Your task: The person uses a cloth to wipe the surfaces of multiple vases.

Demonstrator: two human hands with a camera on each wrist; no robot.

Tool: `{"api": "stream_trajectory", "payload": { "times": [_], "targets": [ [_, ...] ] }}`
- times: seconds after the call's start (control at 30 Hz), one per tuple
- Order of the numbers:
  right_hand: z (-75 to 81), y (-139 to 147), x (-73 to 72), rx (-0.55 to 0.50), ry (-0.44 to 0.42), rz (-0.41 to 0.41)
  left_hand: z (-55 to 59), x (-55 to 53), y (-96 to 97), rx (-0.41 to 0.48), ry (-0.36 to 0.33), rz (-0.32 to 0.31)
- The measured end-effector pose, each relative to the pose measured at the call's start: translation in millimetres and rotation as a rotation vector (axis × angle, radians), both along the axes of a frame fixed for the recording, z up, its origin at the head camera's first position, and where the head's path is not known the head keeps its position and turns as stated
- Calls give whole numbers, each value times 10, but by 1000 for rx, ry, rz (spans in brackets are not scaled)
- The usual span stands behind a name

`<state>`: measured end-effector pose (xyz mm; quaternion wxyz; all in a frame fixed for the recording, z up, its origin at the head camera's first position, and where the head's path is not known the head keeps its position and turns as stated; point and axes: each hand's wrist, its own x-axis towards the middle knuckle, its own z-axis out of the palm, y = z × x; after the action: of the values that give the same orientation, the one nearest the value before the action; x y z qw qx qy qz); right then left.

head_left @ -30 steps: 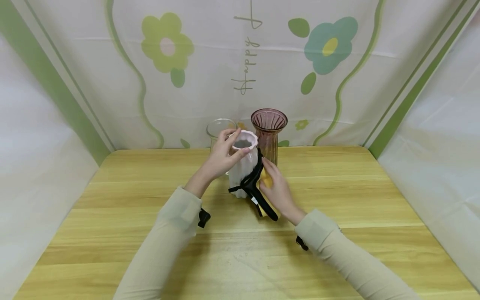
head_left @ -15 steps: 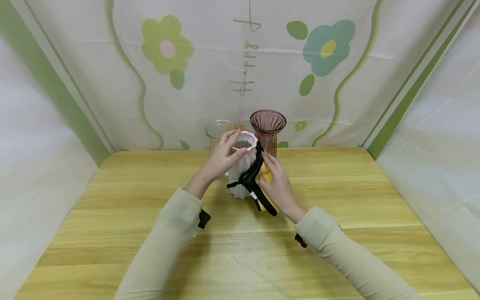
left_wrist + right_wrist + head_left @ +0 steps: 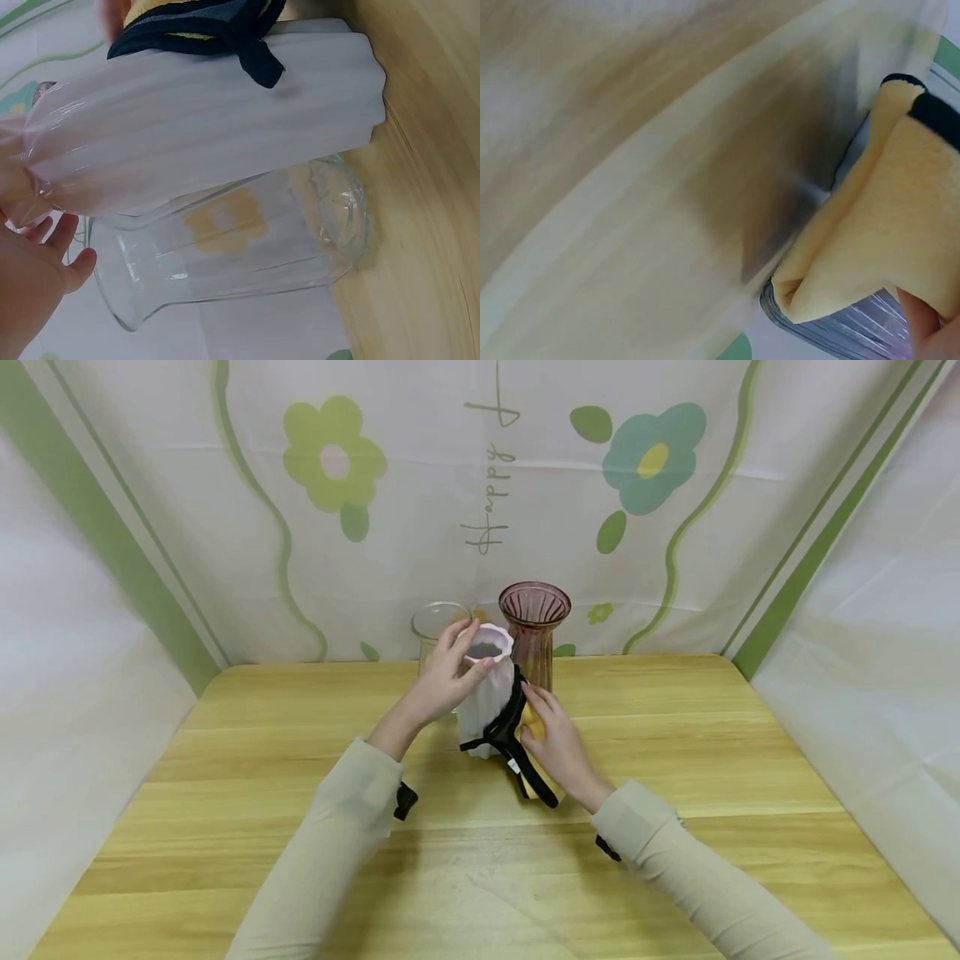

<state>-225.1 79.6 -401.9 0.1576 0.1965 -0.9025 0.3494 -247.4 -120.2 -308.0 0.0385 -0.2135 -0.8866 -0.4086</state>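
Observation:
A white fluted vase (image 3: 480, 710) with a pinkish scalloped rim stands upright on the table. My left hand (image 3: 441, 681) grips it near the top, thumb at the front of the rim and fingers at the far left. My right hand (image 3: 561, 747) holds a folded yellow cloth with black edging (image 3: 877, 225) against the vase's right side. In the left wrist view, the cloth's dark border (image 3: 259, 60) lies along the white wall. Most of the right hand's fingertips are hidden behind the cloth.
Close behind on the left stands a clear glass vase (image 3: 225, 255) with a flared mouth. A purple ribbed glass vase (image 3: 536, 631) stands behind to the right. A printed fabric backdrop (image 3: 420, 527) rises at the table's (image 3: 300, 760) far edge.
The right hand moved the cloth a little up the vase's side, then back down to slightly below where it was. The left hand and the vase stay in place.

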Motion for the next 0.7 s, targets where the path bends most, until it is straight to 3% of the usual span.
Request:
{"api": "stream_trajectory", "payload": {
  "times": [0.17,0.4,0.53,0.7],
  "targets": [
    [72,58,15,46,18,11,46,28,-41,15,130,78],
    [173,271,69,110,175,47,137,65,-253,89,279,292],
    [174,444,72,130,231,34,124,68,-409,85,298,408],
    [137,701,44,157,248,1,72,82,-568,53,247,502]
  ]
}}
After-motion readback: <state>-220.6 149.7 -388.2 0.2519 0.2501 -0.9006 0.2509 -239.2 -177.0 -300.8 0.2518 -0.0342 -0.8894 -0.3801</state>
